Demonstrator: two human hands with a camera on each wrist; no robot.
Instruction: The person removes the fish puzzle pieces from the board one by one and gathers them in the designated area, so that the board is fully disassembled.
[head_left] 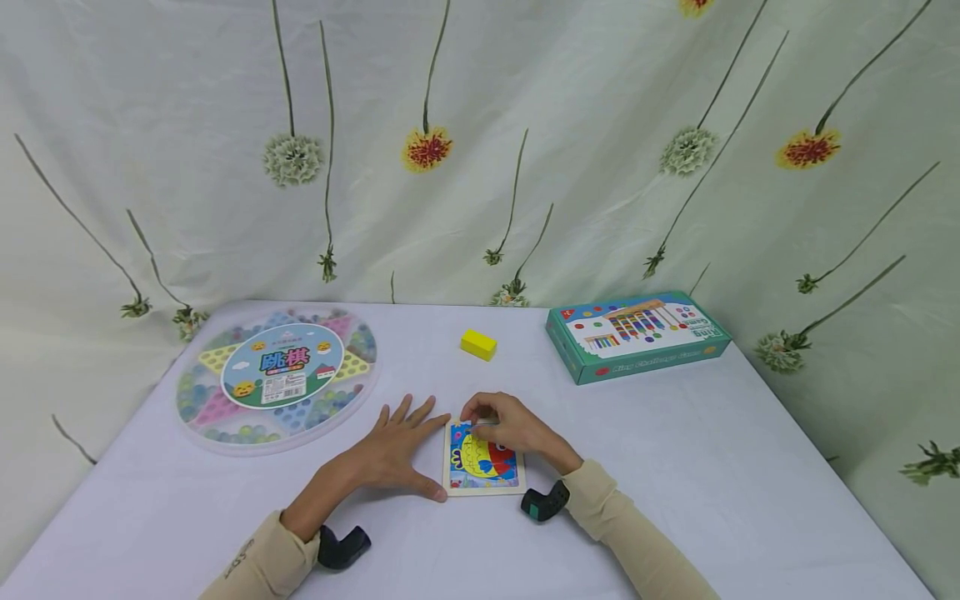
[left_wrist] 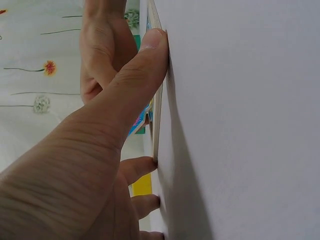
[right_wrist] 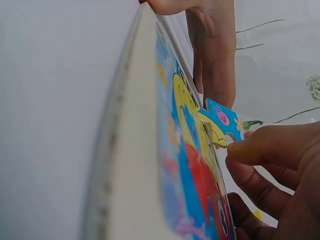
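A wooden-framed jigsaw puzzle (head_left: 487, 492) with a yellow and red fish picture lies flat on the table. My left hand (head_left: 397, 454) has its fingers spread at the puzzle's left side, thumb and index fingertip touching the frame. Over the upper part of the picture is my right hand (head_left: 513, 423). In the right wrist view, its thumb and fingers pinch a blue and yellow puzzle piece (right_wrist: 220, 120) by one edge. That piece is tilted up out of the picture's surface; whether its lower side still touches the board cannot be made out.
Behind the puzzle lies a yellow block (head_left: 478, 344). A round Chinese checkers set (head_left: 225, 442) with coloured marbles is at the left. At the back right sits a green game box (head_left: 637, 337). A flowered cloth (head_left: 585, 167) hangs behind the white table (head_left: 750, 517).
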